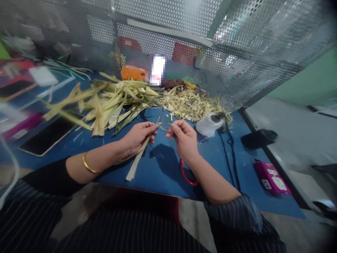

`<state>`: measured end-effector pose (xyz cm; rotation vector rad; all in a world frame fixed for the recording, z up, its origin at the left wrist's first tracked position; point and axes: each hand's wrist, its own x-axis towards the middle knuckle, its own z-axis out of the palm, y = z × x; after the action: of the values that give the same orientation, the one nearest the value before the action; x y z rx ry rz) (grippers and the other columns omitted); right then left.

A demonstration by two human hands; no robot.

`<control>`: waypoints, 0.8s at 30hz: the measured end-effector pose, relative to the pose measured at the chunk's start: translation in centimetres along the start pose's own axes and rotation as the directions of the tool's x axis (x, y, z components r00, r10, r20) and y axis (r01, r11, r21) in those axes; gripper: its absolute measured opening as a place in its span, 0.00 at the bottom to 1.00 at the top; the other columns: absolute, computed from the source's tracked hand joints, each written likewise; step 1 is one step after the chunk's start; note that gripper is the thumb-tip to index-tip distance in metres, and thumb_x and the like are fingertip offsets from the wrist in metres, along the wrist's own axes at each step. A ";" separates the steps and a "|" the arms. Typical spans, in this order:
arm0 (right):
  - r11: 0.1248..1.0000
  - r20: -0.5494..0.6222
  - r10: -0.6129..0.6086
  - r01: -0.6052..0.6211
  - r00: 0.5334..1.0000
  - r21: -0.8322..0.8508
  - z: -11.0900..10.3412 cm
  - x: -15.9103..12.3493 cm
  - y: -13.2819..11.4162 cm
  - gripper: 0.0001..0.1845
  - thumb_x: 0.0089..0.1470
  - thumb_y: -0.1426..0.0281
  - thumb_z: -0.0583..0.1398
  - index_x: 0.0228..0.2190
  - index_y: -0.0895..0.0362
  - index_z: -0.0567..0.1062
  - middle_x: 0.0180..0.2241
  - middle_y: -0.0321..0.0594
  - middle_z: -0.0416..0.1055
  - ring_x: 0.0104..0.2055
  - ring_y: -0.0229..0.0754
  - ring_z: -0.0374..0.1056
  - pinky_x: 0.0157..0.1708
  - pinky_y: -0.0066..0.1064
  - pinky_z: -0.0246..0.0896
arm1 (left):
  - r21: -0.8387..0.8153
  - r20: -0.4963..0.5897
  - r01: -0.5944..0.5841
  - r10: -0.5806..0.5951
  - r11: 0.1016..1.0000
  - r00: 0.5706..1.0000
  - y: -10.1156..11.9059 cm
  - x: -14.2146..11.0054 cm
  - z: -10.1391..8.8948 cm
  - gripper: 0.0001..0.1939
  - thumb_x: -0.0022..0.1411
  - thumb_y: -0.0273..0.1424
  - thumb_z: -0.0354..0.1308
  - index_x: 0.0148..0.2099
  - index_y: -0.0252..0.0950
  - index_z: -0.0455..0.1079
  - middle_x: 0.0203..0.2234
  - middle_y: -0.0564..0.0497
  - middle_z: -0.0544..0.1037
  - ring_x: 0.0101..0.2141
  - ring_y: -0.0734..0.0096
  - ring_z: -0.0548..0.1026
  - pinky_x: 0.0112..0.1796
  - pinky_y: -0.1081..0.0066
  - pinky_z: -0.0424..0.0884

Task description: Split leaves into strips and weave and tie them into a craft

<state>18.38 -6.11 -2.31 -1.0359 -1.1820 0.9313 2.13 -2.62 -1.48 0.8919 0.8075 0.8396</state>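
Observation:
My left hand (138, 137) is closed on a pale dried leaf strip (135, 163) that hangs down toward the near edge of the blue table (163, 168). My right hand (183, 137) pinches a thin fibre at the strip's upper end, close to the left fingertips. Both hands hover just above the table. Behind them lies a heap of long green-yellow leaves (110, 102) and a pile of shredded scraps (189, 103).
A white thread spool (209, 123) stands right of the hands, with a dark cord (231, 151) running toward me. Red-handled scissors (186, 175) lie under my right wrist. A phone (48, 135) lies at left, a pink case (271, 177) at right, a perforated metal screen (237, 42) behind.

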 end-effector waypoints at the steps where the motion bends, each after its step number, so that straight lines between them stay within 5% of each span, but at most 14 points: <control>1: 1.000 0.007 -0.012 0.012 1.000 -0.006 0.1 -0.1 -0.1 0.07 0.57 0.66 0.59 0.29 0.54 0.69 0.22 0.31 0.69 0.25 0.34 0.68 0.29 0.29 0.65 | -0.036 -0.011 0.006 -0.006 0.999 1.000 0.0 0.0 0.0 0.10 0.54 0.31 0.66 0.28 0.33 0.68 0.21 0.55 0.69 0.17 0.83 0.64 0.20 0.77 0.64; 6: 0.937 0.198 -0.142 0.196 0.970 -0.289 0.1 -0.8 -0.8 0.06 0.59 0.67 0.58 0.29 0.54 0.71 0.26 0.34 0.72 0.29 0.36 0.69 0.34 0.30 0.65 | -0.141 -0.031 0.070 -0.075 0.988 0.997 0.6 0.4 -0.7 0.06 0.54 0.28 0.65 0.32 0.31 0.73 0.20 0.56 0.69 0.17 0.84 0.64 0.19 0.79 0.62; 10: 0.751 0.470 -0.229 0.462 0.853 -0.472 -0.2 -1.0 -0.8 0.08 0.61 0.70 0.55 0.31 0.53 0.72 0.32 0.38 0.73 0.37 0.38 0.69 0.41 0.32 0.63 | -0.230 -0.002 0.137 -0.141 0.964 0.990 1.1 0.5 -1.1 0.04 0.56 0.28 0.64 0.32 0.32 0.73 0.19 0.58 0.67 0.16 0.85 0.63 0.19 0.80 0.62; 13: 0.649 0.546 -0.212 0.535 0.811 -0.541 -0.5 -0.7 -0.3 0.08 0.63 0.70 0.52 0.33 0.53 0.71 0.34 0.41 0.72 0.39 0.39 0.68 0.41 0.31 0.62 | -0.255 0.046 0.167 -0.161 0.952 0.986 1.4 0.3 -1.2 0.04 0.57 0.28 0.63 0.32 0.33 0.72 0.19 0.57 0.69 0.17 0.85 0.65 0.20 0.80 0.65; 16: 0.576 0.563 -0.142 0.531 0.814 -0.621 -0.8 -0.1 0.0 0.09 0.63 0.70 0.51 0.34 0.54 0.70 0.35 0.41 0.71 0.38 0.40 0.67 0.39 0.30 0.61 | -0.234 0.063 0.151 -0.140 0.960 0.988 1.6 0.2 -1.3 0.04 0.58 0.28 0.62 0.32 0.33 0.72 0.22 0.55 0.73 0.20 0.81 0.71 0.23 0.79 0.70; 21: 0.411 0.596 0.063 0.524 0.800 -0.746 -2.1 -0.2 -2.0 0.06 0.60 0.67 0.55 0.36 0.55 0.70 0.39 0.41 0.70 0.34 0.39 0.68 0.35 0.29 0.59 | -0.214 -0.058 0.046 -0.060 0.976 0.996 1.9 0.8 -1.9 0.03 0.60 0.28 0.62 0.33 0.34 0.74 0.28 0.50 0.79 0.26 0.77 0.76 0.26 0.78 0.73; 24: 0.172 0.423 0.127 0.400 0.897 -0.900 -3.8 -2.4 -3.7 0.09 0.58 0.64 0.57 0.39 0.56 0.70 0.37 0.42 0.69 0.33 0.41 0.67 0.30 0.31 0.54 | -0.232 -0.123 -0.019 -0.010 0.972 0.992 2.3 1.3 -2.5 0.04 0.59 0.29 0.63 0.33 0.34 0.75 0.29 0.50 0.80 0.26 0.78 0.77 0.27 0.78 0.73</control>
<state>21.92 -9.96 0.36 -1.7450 -2.3779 0.0228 -0.05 0.18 -0.76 0.6388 0.7952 0.9794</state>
